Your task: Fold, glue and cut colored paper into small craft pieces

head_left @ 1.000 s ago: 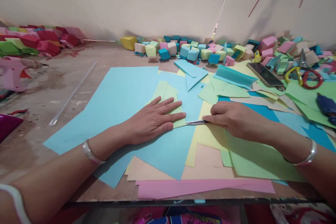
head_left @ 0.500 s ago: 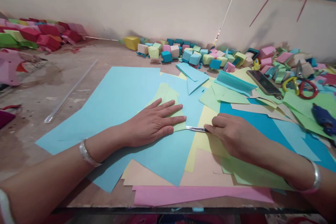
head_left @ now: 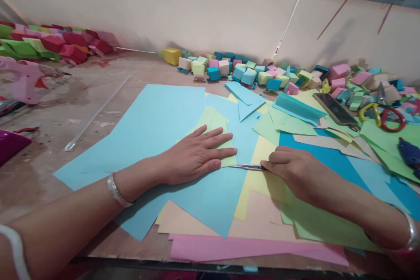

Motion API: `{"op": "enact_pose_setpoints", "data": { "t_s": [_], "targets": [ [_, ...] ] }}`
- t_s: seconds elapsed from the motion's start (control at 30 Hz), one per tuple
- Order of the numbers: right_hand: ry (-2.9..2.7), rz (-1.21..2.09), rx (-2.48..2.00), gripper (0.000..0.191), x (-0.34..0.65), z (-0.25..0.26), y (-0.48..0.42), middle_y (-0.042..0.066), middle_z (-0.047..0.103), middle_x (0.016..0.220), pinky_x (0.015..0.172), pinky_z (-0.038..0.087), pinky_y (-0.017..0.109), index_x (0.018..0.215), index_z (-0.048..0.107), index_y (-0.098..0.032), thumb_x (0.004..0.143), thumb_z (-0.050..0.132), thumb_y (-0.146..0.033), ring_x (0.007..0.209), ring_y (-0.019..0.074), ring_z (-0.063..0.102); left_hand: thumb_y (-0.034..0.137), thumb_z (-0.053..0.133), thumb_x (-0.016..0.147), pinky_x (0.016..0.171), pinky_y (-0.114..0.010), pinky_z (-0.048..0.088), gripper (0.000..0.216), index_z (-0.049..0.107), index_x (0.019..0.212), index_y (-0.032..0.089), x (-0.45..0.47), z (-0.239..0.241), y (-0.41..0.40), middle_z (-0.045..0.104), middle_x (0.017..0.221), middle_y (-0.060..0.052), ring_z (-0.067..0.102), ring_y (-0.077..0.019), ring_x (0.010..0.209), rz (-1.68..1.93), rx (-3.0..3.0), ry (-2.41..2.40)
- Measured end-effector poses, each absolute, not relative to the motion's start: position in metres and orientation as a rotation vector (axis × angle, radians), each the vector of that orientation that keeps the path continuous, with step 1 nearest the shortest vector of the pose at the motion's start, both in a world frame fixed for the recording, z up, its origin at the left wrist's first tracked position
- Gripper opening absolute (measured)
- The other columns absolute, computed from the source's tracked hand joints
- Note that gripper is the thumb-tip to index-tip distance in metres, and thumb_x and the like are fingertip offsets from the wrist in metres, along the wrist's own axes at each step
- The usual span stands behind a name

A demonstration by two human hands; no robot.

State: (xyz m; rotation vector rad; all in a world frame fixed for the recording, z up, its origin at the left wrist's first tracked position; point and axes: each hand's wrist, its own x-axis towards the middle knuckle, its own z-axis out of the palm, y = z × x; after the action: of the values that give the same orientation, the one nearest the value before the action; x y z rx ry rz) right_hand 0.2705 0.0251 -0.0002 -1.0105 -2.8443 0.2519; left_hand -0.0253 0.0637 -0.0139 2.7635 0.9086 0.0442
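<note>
My left hand (head_left: 200, 154) lies flat with fingers spread, pressing a light green piece of paper (head_left: 210, 118) onto a large light blue sheet (head_left: 157, 113). My right hand (head_left: 292, 168) is closed around a slim silver cutter knife (head_left: 251, 166), its handle mostly hidden in the fist. The knife's tip points left and meets the lower right edge of the green paper, just below my left fingers. Under the knife lie the blue sheet and a yellow sheet (head_left: 259, 183).
Folded paper cubes (head_left: 226, 68) line the wall. At right lie a phone (head_left: 336, 108), scissors (head_left: 392, 119) and a dark blue glue gun (head_left: 410, 153). At left are a pink glue gun (head_left: 26, 81) and a clear glue stick (head_left: 98, 111). A pink sheet (head_left: 256, 249) lies along the table's front edge.
The view has shifted slightly, so everything sits a little further right and lower. The knife now lies flatter against the green paper's lower edge; my left hand stays on the paper.
</note>
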Motion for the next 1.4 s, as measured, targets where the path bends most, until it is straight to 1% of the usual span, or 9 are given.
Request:
{"op": "enact_pose_setpoints", "data": {
  "t_s": [0.2, 0.4, 0.67, 0.93, 1.1, 1.17, 1.23, 1.3, 1.4],
  "targets": [
    [-2.809, 0.236, -0.97, 0.028, 0.265, -0.003, 0.026, 0.006, 0.057, 0.074, 0.06, 0.032, 0.029, 0.078, 0.065, -0.013, 0.096, 0.044, -0.01, 0.069, 0.0157, 0.047, 0.047, 0.028, 0.102, 0.12, -0.049, 0.007, 0.045, 0.033, 0.146, 0.043, -0.025, -0.013, 0.062, 0.017, 0.161, 0.006, 0.013, -0.0259, 0.149, 0.05, 2.761, 0.91],
    [-2.811, 0.223, -0.943, 0.029, 0.26, -0.006, 0.025, 0.006, 0.056, 0.073, 0.059, 0.032, 0.029, 0.077, 0.064, -0.013, 0.094, 0.042, -0.005, 0.069, 0.0156, 0.046, 0.047, 0.026, 0.102, 0.119, -0.049, 0.007, 0.045, 0.033, 0.147, 0.042, -0.023, -0.013, 0.063, 0.016, 0.161, 0.006, 0.012, -0.025, 0.149, 0.004, 2.755, 0.92],
    [-2.821, 0.163, -0.958, 0.031, 0.249, -0.005, 0.015, 0.007, 0.056, 0.075, 0.06, 0.03, 0.031, 0.076, 0.064, -0.013, 0.094, 0.04, -0.006, 0.072, 0.0169, 0.043, 0.047, 0.026, 0.102, 0.119, -0.048, 0.005, 0.046, 0.031, 0.147, 0.044, -0.023, -0.018, 0.066, 0.013, 0.162, 0.008, 0.011, -0.024, 0.15, 0.02, 2.755, 0.911],
    [-2.819, 0.094, -0.945, 0.033, 0.238, -0.007, 0.013, 0.007, 0.056, 0.074, 0.059, 0.027, 0.032, 0.079, 0.064, -0.013, 0.098, 0.037, -0.013, 0.07, 0.0169, 0.041, 0.047, 0.026, 0.102, 0.12, -0.05, 0.004, 0.046, 0.032, 0.147, 0.042, -0.021, -0.016, 0.065, 0.013, 0.162, 0.008, 0.011, -0.0253, 0.149, -0.002, 2.728, 0.921],
    [-2.855, -0.077, -0.95, 0.035, 0.237, -0.005, 0.009, 0.008, 0.054, 0.073, 0.057, 0.022, 0.033, 0.08, 0.064, -0.013, 0.099, 0.034, -0.013, 0.068, 0.0168, 0.038, 0.045, 0.029, 0.102, 0.12, -0.049, 0.008, 0.049, 0.024, 0.15, 0.042, -0.03, -0.012, 0.071, -0.002, 0.163, 0.008, 0.0, -0.0269, 0.15, 0.08, 2.662, 0.845],
    [-2.862, -0.138, -0.944, 0.035, 0.237, -0.004, 0.007, 0.008, 0.053, 0.073, 0.057, 0.021, 0.034, 0.08, 0.064, -0.013, 0.098, 0.034, -0.012, 0.067, 0.0168, 0.038, 0.043, 0.029, 0.102, 0.12, -0.052, 0.007, 0.045, 0.031, 0.147, 0.044, -0.035, -0.009, 0.073, 0.001, 0.163, 0.009, -0.002, -0.0282, 0.15, 0.052, 2.683, 0.839],
    [-2.866, -0.161, -0.937, 0.035, 0.238, -0.003, 0.006, 0.008, 0.053, 0.073, 0.057, 0.022, 0.033, 0.081, 0.064, -0.012, 0.099, 0.034, -0.013, 0.068, 0.017, 0.039, 0.044, 0.03, 0.102, 0.118, -0.057, 0.001, 0.044, 0.034, 0.145, 0.046, -0.038, -0.008, 0.074, 0.009, 0.162, 0.01, -0.002, -0.0302, 0.15, -0.02, 2.723, 0.867],
    [-2.879, -0.145, -0.931, 0.035, 0.241, -0.003, 0.006, 0.008, 0.054, 0.074, 0.058, 0.024, 0.033, 0.085, 0.065, -0.012, 0.099, 0.034, -0.016, 0.069, 0.0175, 0.04, 0.046, 0.031, 0.101, 0.116, -0.059, -0.004, 0.045, 0.031, 0.146, 0.046, -0.04, -0.007, 0.074, 0.011, 0.162, 0.01, -0.002, -0.031, 0.15, -0.077, 2.735, 0.886],
    [-2.911, -0.033, -0.867, 0.034, 0.248, -0.005, 0.009, 0.009, 0.056, 0.079, 0.058, 0.029, 0.031, 0.11, 0.065, -0.012, 0.1, 0.033, -0.016, 0.072, 0.0176, 0.043, 0.046, 0.027, 0.102, 0.117, -0.056, -0.004, 0.047, 0.026, 0.149, 0.045, -0.04, -0.007, 0.073, 0.007, 0.162, 0.01, -0.002, -0.0285, 0.15, -0.108, 2.709, 0.891]
  ]
}}
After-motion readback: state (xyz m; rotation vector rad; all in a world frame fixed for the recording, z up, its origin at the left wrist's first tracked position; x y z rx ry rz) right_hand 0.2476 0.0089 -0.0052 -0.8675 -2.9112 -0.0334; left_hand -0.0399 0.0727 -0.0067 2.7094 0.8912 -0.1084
